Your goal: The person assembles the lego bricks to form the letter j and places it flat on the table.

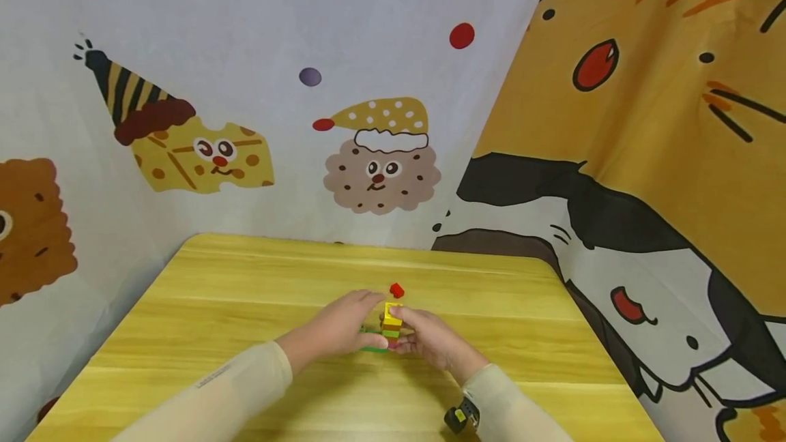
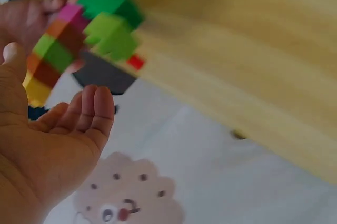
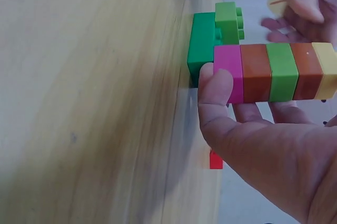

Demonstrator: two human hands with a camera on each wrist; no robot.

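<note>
A tower of toy building bricks [image 3: 256,74], magenta at its foot, then brown, green, brown and yellow, stands at the end of a dark green brick [image 3: 201,45] on the table. Beside it a light green brick [image 3: 227,21] sits on the same base. My right hand [image 1: 432,340] grips the tower, thumb on the yellow top [image 1: 391,314] and a finger curled at the magenta brick. On the other side, my left hand [image 2: 58,145] has its fingers extended and thumb apart, with nothing in its grasp, close to the tower.
A small red brick [image 1: 397,290] lies on the wooden table [image 1: 264,271], just beyond the tower. Behind the table hangs a cloth [image 1: 258,33] printed with cartoon figures. A dark wrist device [image 1: 457,418] is at the right sleeve.
</note>
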